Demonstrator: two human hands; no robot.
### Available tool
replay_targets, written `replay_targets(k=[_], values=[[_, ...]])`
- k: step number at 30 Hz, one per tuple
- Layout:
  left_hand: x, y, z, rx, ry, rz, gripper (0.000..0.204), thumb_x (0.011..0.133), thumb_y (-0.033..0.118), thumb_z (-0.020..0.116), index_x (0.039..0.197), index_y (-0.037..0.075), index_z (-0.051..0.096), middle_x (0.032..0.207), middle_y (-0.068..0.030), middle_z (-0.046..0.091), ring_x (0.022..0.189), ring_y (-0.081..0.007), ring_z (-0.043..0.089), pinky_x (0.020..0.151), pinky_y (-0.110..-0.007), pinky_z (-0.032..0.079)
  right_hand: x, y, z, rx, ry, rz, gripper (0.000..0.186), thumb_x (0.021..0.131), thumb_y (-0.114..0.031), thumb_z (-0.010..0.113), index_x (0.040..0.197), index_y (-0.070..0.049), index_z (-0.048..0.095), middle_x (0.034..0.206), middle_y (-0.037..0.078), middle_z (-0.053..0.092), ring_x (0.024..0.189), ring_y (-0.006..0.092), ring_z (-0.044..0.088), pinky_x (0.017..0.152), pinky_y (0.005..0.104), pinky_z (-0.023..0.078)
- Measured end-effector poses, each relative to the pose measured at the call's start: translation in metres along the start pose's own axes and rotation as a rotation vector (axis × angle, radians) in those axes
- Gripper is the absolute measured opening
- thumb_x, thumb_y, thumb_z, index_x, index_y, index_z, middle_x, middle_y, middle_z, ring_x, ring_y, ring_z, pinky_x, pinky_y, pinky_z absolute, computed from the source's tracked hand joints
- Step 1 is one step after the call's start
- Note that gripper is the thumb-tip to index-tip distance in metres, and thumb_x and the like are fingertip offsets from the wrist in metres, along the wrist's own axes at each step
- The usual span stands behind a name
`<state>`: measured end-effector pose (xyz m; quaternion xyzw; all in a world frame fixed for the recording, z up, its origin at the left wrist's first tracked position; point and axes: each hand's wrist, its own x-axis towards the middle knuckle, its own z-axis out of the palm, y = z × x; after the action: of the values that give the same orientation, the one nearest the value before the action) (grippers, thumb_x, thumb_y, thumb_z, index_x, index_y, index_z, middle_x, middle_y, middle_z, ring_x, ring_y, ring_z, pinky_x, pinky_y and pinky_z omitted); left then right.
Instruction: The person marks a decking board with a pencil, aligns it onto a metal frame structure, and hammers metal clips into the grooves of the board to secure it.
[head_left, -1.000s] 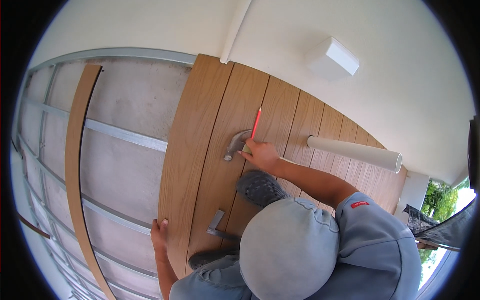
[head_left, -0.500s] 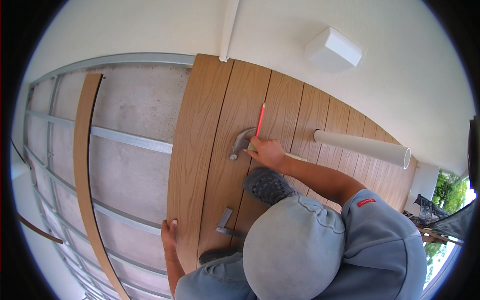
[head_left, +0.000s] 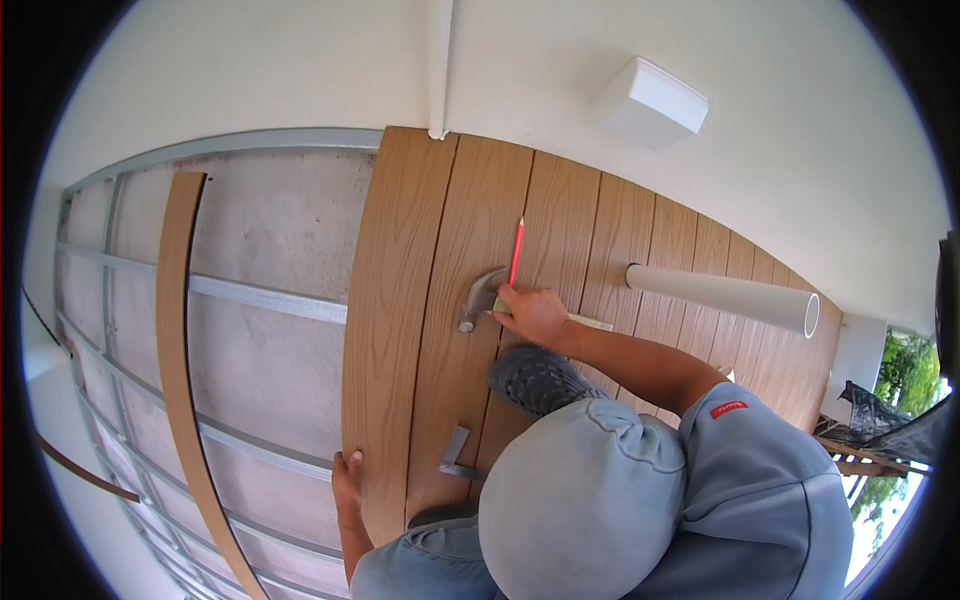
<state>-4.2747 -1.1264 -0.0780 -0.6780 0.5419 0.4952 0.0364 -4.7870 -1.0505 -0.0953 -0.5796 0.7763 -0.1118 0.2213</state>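
My right hand (head_left: 538,318) is closed round the pale handle of a claw hammer (head_left: 472,303), whose steel head shows past my fingers. A red pencil (head_left: 516,252) sticks out from the same grip, its tip pointing away from me. Both are just over the brown wood-grain boards (head_left: 475,220). At the near left, my left hand (head_left: 347,490) grips the edge of the leftmost fitted board (head_left: 385,330); some of its fingers are hidden. Between my hands lies a metal L-shaped square (head_left: 455,455), partly covered by my grey clothing.
Left of the boards, metal framing (head_left: 270,293) stands over bare concrete. A loose narrow board (head_left: 175,320) lies across it. A white pipe (head_left: 725,293) rises from the boards at the right. A white box (head_left: 655,100) is on the wall. My dark shoe (head_left: 540,378) rests on the boards.
The view has shifted slightly, so the boards and framing sit a little lower. My right hand keeps the hammer and pencil, and my left hand stays at the board's edge.
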Motion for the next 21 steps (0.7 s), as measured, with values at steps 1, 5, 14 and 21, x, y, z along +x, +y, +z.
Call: replay_targets(k=[1, 5, 14, 21], values=[[0.000, 0.001, 0.000, 0.002, -0.001, 0.001, 0.050, 0.096, 0.039, 0.061, 0.117, -0.006, 0.057, 0.109, -0.0223, 0.066, 0.099, -0.0309, 0.061, 0.091, -0.038, 0.047, 0.000, 0.001, 0.001, 0.001, 0.001, 0.002, 0.038, 0.091, -0.042, 0.064, 0.107, -0.008, 0.055, 0.081, 0.013, 0.069, 0.072, 0.0347, 0.070, 0.059, 0.0486, 0.053], [-0.001, 0.003, 0.001, -0.023, -0.023, -0.014, 0.048, 0.096, 0.038, 0.061, 0.117, -0.005, 0.057, 0.108, -0.0217, 0.065, 0.099, -0.0294, 0.060, 0.091, -0.038, 0.047, 0.000, 0.003, 0.001, 0.019, 0.006, -0.007, 0.038, 0.090, -0.041, 0.064, 0.106, -0.008, 0.055, 0.081, 0.013, 0.069, 0.072, 0.0346, 0.070, 0.059, 0.0481, 0.054], [-0.004, 0.015, 0.001, 0.045, -0.003, -0.026, 0.049, 0.097, 0.037, 0.060, 0.119, -0.007, 0.055, 0.110, -0.0259, 0.065, 0.101, -0.0354, 0.061, 0.091, -0.040, 0.047, 0.001, 0.003, 0.001, 0.050, 0.037, -0.046, 0.037, 0.091, -0.039, 0.066, 0.100, -0.006, 0.053, 0.080, 0.014, 0.067, 0.072, 0.0359, 0.068, 0.060, 0.0477, 0.053], [-0.003, 0.007, 0.001, 0.040, 0.007, -0.027, 0.053, 0.097, 0.039, 0.059, 0.122, -0.007, 0.054, 0.113, -0.0268, 0.065, 0.104, -0.0373, 0.061, 0.093, -0.039, 0.046, 0.000, 0.001, 0.000, 0.025, 0.026, -0.028, 0.034, 0.090, -0.038, 0.066, 0.104, -0.008, 0.056, 0.080, 0.012, 0.068, 0.073, 0.0334, 0.069, 0.060, 0.0468, 0.054]])
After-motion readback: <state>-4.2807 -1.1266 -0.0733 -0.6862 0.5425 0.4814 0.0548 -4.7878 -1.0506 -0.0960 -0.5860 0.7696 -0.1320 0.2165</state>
